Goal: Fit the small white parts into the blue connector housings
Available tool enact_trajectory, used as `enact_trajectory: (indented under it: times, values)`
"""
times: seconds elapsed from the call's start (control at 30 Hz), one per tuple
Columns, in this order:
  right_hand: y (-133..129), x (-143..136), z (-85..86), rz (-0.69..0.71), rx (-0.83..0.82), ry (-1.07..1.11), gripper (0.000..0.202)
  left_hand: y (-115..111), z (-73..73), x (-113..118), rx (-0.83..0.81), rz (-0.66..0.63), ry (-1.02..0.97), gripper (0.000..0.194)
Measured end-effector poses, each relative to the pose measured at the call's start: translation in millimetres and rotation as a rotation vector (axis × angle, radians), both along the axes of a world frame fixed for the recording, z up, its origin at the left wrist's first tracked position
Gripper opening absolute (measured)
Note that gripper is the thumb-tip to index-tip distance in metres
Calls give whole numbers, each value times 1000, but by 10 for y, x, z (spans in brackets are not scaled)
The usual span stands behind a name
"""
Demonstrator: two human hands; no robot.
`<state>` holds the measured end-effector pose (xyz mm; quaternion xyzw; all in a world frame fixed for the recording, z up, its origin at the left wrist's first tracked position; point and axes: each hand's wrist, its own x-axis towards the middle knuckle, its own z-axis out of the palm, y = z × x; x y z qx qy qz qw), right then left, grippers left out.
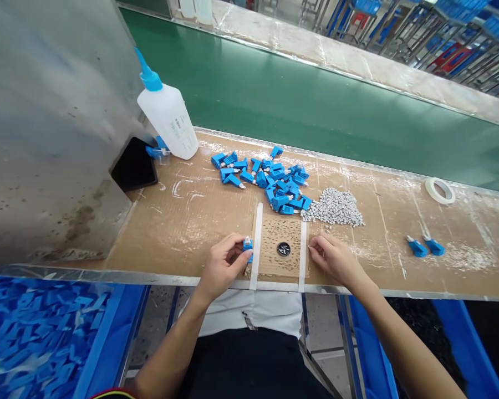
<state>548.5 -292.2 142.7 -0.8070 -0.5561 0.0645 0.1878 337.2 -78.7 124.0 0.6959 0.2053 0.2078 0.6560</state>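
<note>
My left hand pinches a small blue plastic part with a whitish tip, just left of a cardboard pad edged by two white tape strips. On the pad, which is marked with many dark specks, lies a round black disc with a silvery mark. At the pad's right strip, my right hand has thumb and fingertips pressed together; anything between them is too small to make out. Beyond the pad lie a heap of similar blue parts and, touching it, a pile of tiny grey-white pieces.
A white bottle with a blue nozzle stands back left beside a metal panel. Tape roll and two blue parts lie right. A green belt runs behind. A blue bin sits below left.
</note>
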Motion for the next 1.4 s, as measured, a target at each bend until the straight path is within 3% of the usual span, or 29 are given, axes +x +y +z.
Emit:
enact_trajectory:
  times: [0.33,0.6,0.9,1.03,1.13,1.27,1.4]
  values:
    - [226,-116,257,62,-46,137,11,7,-24,-21,38,-11,10,17]
    - [556,-223,207,163,-150,10,11,7,-57,-28,12,-27,-1,18]
    - [636,-234,239,158,-218,7,12,4,-66,-38,-21,-29,0,20]
    - [632,-220,388,63,-100,228,10,-2,-67,-37,-183,-21,-35,22]
    - [633,-297,436,-79,-8,541,14,-2,-78,-40,-286,-22,-80,25]
    - [691,-572,346,-234,159,1047,28,6,-92,-43,-352,-50,-133,31]
    - [832,-898,274,-300,373,1607,34,17,-99,-49,-369,-78,-181,30]
